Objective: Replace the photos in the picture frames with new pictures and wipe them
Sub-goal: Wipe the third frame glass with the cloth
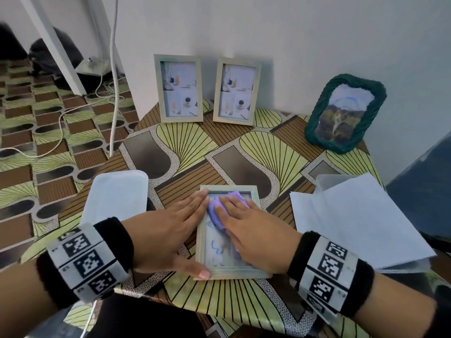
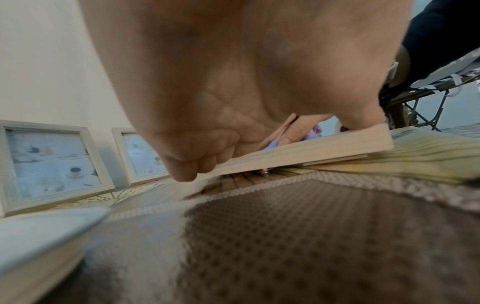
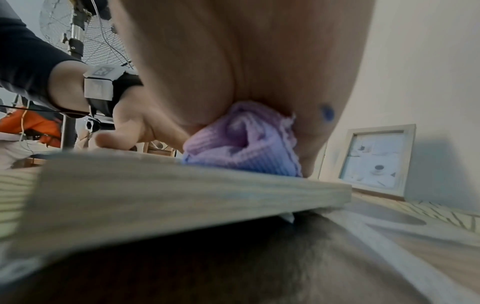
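Observation:
A pale wooden picture frame (image 1: pixel 255 198) lies flat near the table's front edge; blue scribbles show on its glass. My left hand (image 1: pixel 170 230) rests flat along the frame's left side, fingers straight, thumb at the bottom left corner. My right hand (image 1: pixel 251 230) presses a folded lilac cloth (image 1: pixel 219 211) onto the glass with straight fingers. In the right wrist view the cloth (image 3: pixel 241 142) is bunched under the palm on the frame (image 3: pixel 182 197). In the left wrist view the frame's edge (image 2: pixel 311 148) shows under my left hand (image 2: pixel 233 86).
Two matching pale frames (image 1: pixel 179 89) (image 1: pixel 235 91) lean on the back wall. A green woven frame (image 1: pixel 344 115) leans at the back right. A white lidded box (image 1: pixel 114 196) lies left, white paper sheets (image 1: pixel 361 220) right. Cables run across the floor at left.

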### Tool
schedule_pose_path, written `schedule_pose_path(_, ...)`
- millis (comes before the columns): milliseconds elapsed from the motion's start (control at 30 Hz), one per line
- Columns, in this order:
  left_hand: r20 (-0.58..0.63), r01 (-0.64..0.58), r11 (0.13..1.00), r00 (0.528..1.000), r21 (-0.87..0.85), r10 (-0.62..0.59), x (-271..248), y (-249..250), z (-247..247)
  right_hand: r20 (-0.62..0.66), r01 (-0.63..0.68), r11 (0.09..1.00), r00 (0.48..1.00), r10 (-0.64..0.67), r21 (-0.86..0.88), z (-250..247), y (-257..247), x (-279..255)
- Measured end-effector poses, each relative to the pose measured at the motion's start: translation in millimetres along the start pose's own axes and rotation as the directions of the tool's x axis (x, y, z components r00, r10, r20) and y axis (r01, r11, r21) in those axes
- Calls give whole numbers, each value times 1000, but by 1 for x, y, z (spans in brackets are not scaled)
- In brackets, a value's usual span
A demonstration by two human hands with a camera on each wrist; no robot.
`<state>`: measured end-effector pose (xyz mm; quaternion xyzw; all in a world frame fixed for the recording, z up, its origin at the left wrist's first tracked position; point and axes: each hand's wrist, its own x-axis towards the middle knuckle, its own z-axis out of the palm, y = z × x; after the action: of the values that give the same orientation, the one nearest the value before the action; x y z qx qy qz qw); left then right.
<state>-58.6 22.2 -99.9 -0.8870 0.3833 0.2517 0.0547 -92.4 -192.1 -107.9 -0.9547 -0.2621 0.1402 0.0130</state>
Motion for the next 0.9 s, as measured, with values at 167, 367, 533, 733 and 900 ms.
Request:
schedule_pose_path(167, -28, 10, 1000, 1000, -1, -10, -2, 3, -1, 97, 9, 1000, 995, -8, -6, -4, -7, 14)
schedule_pose_path(367, -54, 29, 999, 998, 22, -27, -3, 6, -1, 184, 64, 996, 980, -74, 60, -12, -15, 7)
schedule_pose_path(533, -48, 25, 1000, 999, 12, -25, -3, 4, -1, 243, 221, 973, 942, -230, 61, -18, -11, -12)
schedule_pose_path(733, -48, 24, 1000, 999, 4, -24, -3, 3, 0, 245, 328, 941, 909, -338, 82, -20, -5, -33)
schedule_pose_path(900, -24, 22, 1000, 999, -15, -22, -3, 3, -2, 244, 293, 953, 932, -267, -74, -21, 1, -41)
